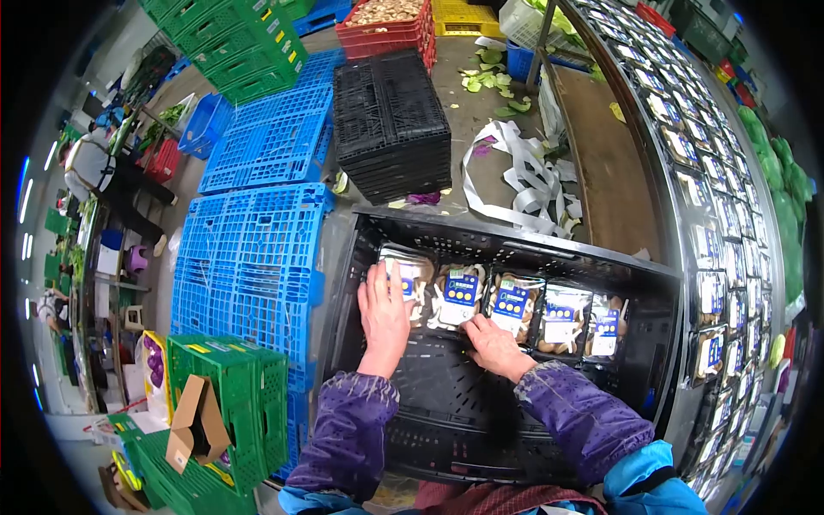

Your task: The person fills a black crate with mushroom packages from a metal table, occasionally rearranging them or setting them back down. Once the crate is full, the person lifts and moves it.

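Several clear-wrapped packs of mushrooms stand in a row along the far wall of a black plastic crate (446, 403) in front of me. My left hand (384, 313) rests on the leftmost mushroom pack (415, 273), its fingers stretched out and covering part of the label. With bent fingertips, my right hand (498, 348) touches the lower edge of the second mushroom pack (459, 292); whether it grips the edge is hard to see. To its right sit a third mushroom pack (512, 302) and others with blue and white labels.
Many similar packs cover a metal table (682, 378) on the right. Stacked black crates (390, 120) and blue pallets (249, 257) lie beyond and left. Green crates (232, 403) hold an open cardboard box (196, 425). White strapping (524, 180) litters the floor. A person (94, 167) stands far left.
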Demonstrator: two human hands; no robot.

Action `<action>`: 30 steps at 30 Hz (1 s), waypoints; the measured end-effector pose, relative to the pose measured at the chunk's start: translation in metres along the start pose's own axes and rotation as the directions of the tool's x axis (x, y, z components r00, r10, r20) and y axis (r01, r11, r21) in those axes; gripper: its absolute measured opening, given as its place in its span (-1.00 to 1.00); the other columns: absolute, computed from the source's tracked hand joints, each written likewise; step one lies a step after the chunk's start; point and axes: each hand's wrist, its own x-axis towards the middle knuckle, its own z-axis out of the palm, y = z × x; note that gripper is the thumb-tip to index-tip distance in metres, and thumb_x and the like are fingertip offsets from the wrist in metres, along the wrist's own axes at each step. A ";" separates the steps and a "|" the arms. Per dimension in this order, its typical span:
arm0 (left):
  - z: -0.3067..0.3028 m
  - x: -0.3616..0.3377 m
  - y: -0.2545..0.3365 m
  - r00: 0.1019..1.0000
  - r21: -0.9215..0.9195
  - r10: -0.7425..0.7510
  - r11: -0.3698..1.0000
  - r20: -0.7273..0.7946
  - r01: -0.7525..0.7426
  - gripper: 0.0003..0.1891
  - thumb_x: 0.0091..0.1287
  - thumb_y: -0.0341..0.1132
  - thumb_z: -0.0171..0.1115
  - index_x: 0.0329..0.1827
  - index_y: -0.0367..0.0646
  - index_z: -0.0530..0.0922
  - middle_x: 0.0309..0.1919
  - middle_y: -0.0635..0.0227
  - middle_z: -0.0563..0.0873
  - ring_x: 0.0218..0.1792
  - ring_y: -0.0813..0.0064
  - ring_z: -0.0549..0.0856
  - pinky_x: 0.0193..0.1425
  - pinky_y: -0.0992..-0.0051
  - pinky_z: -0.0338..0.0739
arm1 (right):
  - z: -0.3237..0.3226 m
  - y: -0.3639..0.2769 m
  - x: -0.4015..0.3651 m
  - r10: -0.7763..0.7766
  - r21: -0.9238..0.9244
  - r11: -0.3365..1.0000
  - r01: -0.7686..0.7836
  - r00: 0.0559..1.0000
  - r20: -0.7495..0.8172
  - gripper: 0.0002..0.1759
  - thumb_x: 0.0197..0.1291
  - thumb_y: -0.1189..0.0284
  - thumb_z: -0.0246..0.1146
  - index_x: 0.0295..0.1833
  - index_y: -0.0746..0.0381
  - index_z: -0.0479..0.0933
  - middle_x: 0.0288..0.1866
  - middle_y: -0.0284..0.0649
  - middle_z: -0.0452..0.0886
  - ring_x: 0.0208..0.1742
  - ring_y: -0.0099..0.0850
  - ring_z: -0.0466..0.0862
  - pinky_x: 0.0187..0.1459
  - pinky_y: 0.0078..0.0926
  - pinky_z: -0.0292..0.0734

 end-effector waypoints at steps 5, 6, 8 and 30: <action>0.061 -0.014 -0.015 0.983 -0.131 -0.057 0.988 0.176 0.081 -0.22 0.13 -0.16 0.20 0.35 -0.28 0.05 0.35 0.04 0.07 0.37 0.10 0.05 0.38 0.19 -0.06 | -0.004 -0.004 -0.002 0.004 0.045 0.999 -0.002 1.000 -0.028 -0.45 -0.13 0.45 0.30 0.05 0.19 0.30 -0.03 -0.16 0.34 0.03 -0.18 0.44 -0.06 -0.24 0.48; 0.070 -0.015 -0.016 0.975 -0.100 -0.049 0.992 0.216 0.072 -0.24 0.16 -0.14 0.18 0.35 -0.28 0.04 0.36 0.05 0.05 0.38 0.11 0.03 0.39 0.19 -0.09 | -0.002 -0.002 -0.002 0.015 0.048 0.999 -0.013 0.999 -0.032 -0.45 -0.13 0.45 0.30 0.05 0.19 0.30 -0.03 -0.16 0.34 0.03 -0.18 0.44 -0.06 -0.24 0.48; 0.081 -0.011 -0.016 0.970 -0.056 -0.067 0.995 0.234 0.082 -0.26 0.18 -0.13 0.14 0.35 -0.28 0.05 0.37 0.05 0.04 0.39 0.12 0.01 0.39 0.18 -0.09 | 0.000 0.004 -0.003 -0.040 0.092 0.995 0.047 0.997 -0.072 -0.44 -0.15 0.43 0.32 0.04 0.19 0.30 -0.04 -0.16 0.35 0.03 -0.18 0.43 -0.06 -0.26 0.48; -0.076 0.008 0.276 0.872 -0.583 0.474 0.746 0.125 -0.321 -0.61 0.36 -0.33 0.00 0.17 -0.39 0.32 0.08 -0.05 0.44 0.07 0.12 0.46 0.22 0.33 0.28 | -0.026 0.029 -0.496 0.909 0.896 0.414 -0.159 0.115 -0.400 -0.74 0.09 0.40 0.15 -0.11 0.27 0.45 -0.42 -0.20 0.57 -0.32 -0.43 0.60 -0.26 -0.48 0.51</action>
